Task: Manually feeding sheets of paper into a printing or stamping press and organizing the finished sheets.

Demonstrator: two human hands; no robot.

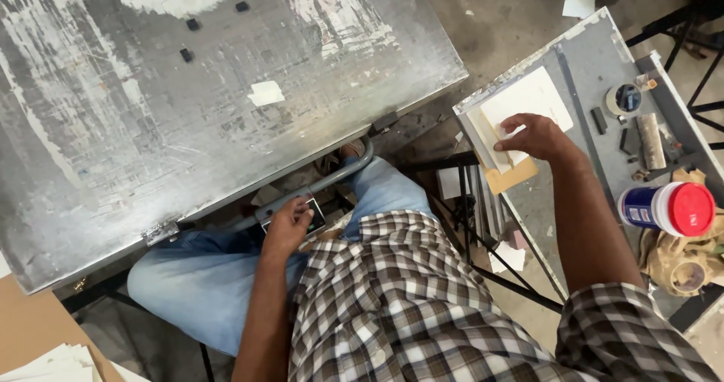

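A stack of white sheets (520, 107) lies at the near left corner of the grey side surface (581, 58). The right hand (534, 135) rests on it, fingers (511, 128) curled and pressing its edge. The left hand (287, 227), under the big metal surface (188, 103), has its fingers bent over a small dark device (315, 217) on the lap. A red-capped can (667, 208) lies at the side surface's right edge.

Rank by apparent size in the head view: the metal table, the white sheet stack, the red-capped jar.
1. metal table
2. white sheet stack
3. red-capped jar, though it looks nearly as big as the stack
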